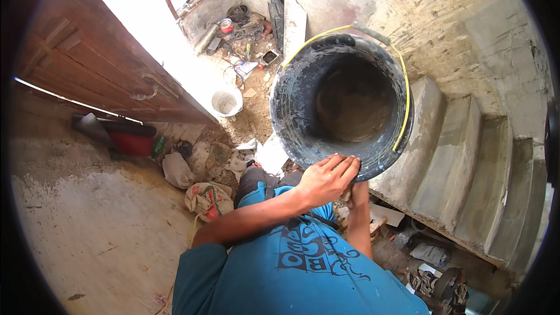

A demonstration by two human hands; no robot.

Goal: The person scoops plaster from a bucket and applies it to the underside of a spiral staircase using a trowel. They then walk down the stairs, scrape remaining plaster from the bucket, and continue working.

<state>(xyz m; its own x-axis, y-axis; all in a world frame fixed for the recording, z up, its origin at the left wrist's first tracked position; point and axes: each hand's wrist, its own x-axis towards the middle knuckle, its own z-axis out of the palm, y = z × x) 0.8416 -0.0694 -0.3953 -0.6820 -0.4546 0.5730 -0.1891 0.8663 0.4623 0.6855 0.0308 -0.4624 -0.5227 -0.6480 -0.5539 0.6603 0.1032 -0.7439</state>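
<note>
One left hand (328, 179) hooked onto near rim of black bucket (297, 125), apparently steadying it; right hand (360, 189) close beneath, mostly hidden, grip cannot tell. Bucket before torso (262, 274), beside concrete stairs (441, 157), mouth tipped upward, exposing interior. Yellow handle (406, 90) along far rim, leaving opening unobstructed.

Bucket (294, 125) raised, mouth toward camera. Left hand (328, 179) gripping rim; right hand (353, 193) below, partly hidden, contact unconfirmed. Stairs (443, 163) at right, door (93, 64) at left.
</note>
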